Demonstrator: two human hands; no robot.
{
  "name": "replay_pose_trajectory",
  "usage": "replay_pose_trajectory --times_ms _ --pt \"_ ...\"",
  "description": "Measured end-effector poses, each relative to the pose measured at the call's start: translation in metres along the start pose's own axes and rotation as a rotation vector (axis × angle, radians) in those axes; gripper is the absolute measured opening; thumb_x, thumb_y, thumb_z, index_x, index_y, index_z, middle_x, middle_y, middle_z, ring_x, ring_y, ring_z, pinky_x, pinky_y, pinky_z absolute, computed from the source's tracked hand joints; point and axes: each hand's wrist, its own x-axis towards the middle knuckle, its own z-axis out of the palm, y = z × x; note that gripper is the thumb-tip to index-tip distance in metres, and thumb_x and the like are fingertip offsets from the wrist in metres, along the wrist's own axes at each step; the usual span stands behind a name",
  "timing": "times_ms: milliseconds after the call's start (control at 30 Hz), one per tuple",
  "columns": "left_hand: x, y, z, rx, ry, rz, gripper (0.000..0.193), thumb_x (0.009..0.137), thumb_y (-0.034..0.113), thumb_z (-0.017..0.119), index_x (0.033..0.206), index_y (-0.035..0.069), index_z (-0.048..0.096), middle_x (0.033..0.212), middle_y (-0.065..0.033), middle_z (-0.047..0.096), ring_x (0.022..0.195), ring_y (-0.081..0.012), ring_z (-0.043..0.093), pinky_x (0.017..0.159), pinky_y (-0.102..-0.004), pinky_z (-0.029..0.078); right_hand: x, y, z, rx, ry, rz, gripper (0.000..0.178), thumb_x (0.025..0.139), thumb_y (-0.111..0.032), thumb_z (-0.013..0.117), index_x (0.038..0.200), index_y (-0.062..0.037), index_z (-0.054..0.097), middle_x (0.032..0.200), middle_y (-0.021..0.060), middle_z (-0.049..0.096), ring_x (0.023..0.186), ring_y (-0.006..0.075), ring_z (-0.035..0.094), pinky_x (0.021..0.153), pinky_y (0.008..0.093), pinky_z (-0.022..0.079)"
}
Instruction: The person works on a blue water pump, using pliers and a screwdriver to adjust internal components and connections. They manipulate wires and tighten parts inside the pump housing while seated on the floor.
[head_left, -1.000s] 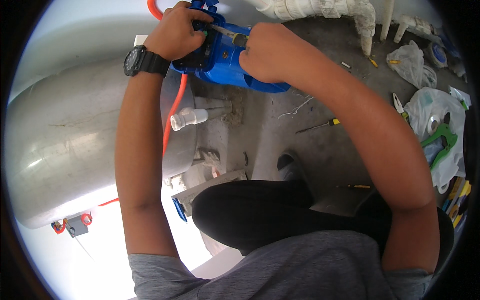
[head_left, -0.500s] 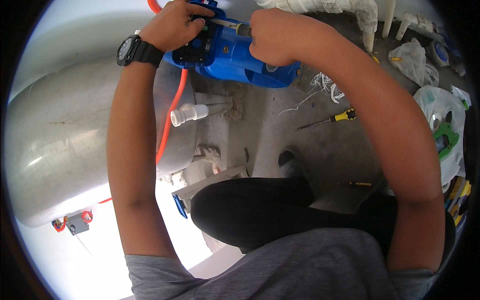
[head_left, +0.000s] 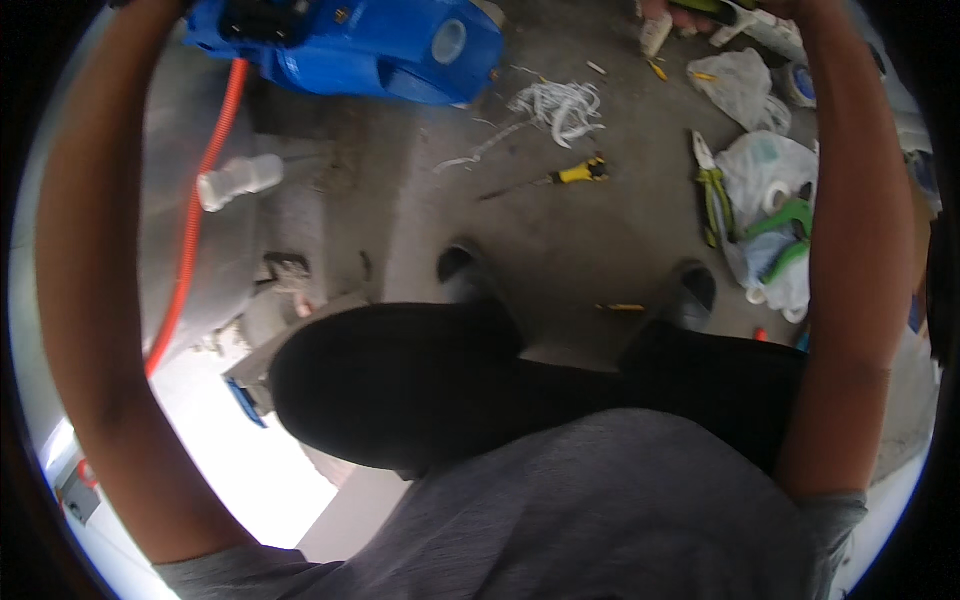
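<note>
Relative to the frame half a second earlier, the view is found shifted: the blue motor housing [head_left: 345, 45] now lies farther left and higher, cut by the upper edge. Its long axis is seen to run left to right, dipping slightly rightward; the open black-lined terminal box [head_left: 268, 20] sits toward the left end, its opening turned up to the viewer.

The right hand [head_left: 690, 18], previously at the housing, is now seen well apart from it, at the top right. Its fingers are curled closed on a green-and-black-handled tool [head_left: 712, 9], of which only the handle part is shown. The left hand, earlier at the box, is now cut off by the upper edge; its grip cannot be told.

The white strand tangle [head_left: 560, 108], formerly part-covered by the right forearm [head_left: 855, 200], is fully exposed. The yellow-handled screwdriver [head_left: 578, 173] lies nearby, shaft pointing lower left.
</note>
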Motion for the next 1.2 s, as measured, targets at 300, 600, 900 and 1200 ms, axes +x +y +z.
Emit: replay_pose_trajectory --times_ms 300,600,900,1200 --pt "-0.013 -0.007 0.004 0.186 0.165 0.004 0.024 0.083 0.018 0.061 0.093 0.007 0.081 0.089 -0.0139 0.077 0.087 -0.0264 0.074 0.081 -0.0393 0.057 -0.017 0.099 0.192 -0.616 -0.095 0.006 0.040 0.079 -0.038 0.078 0.093 0.0000 0.075 0.113 0.0237 0.064 0.106 0.0387 0.065 0.096 0.0466 0.052" --pt "0.032 -0.036 0.006 0.679 0.074 0.139 0.020 0.093 0.019 0.062 0.095 0.014 0.081 0.099 -0.0053 0.078 0.095 -0.0210 0.073 0.085 -0.0350 0.058 0.005 0.091 0.385 -0.576 -0.225 0.303 0.032 0.095 -0.024 0.065 0.123 -0.0088 0.070 0.125 0.0154 0.067 0.113 0.0328 0.069 0.093 0.0514 0.052" --pt "0.030 -0.034 0.002 1.167 -0.008 0.504 0.022 0.091 0.018 0.061 0.084 0.014 0.081 0.091 -0.0064 0.077 0.091 -0.0220 0.073 0.083 -0.0368 0.058 0.018 0.021 0.330 -0.210 -0.204 0.261 0.025 0.087 -0.024 0.070 0.101 -0.0036 0.075 0.107 0.0198 0.074 0.101 0.0381 0.072 0.087 0.0465 0.057" --pt "0.005 -0.005 -0.008 0.443 0.107 -0.041 0.034 0.083 0.029 0.061 0.095 0.005 0.081 0.099 -0.0202 0.076 0.096 -0.0353 0.073 0.087 -0.0434 0.057 0.027 -0.165 0.073 0.176 1.014 -0.128 0.034 0.089 -0.028 0.066 0.106 0.0016 0.070 0.086 0.0167 0.070 0.078 0.0277 0.068 0.073 0.0410 0.055"
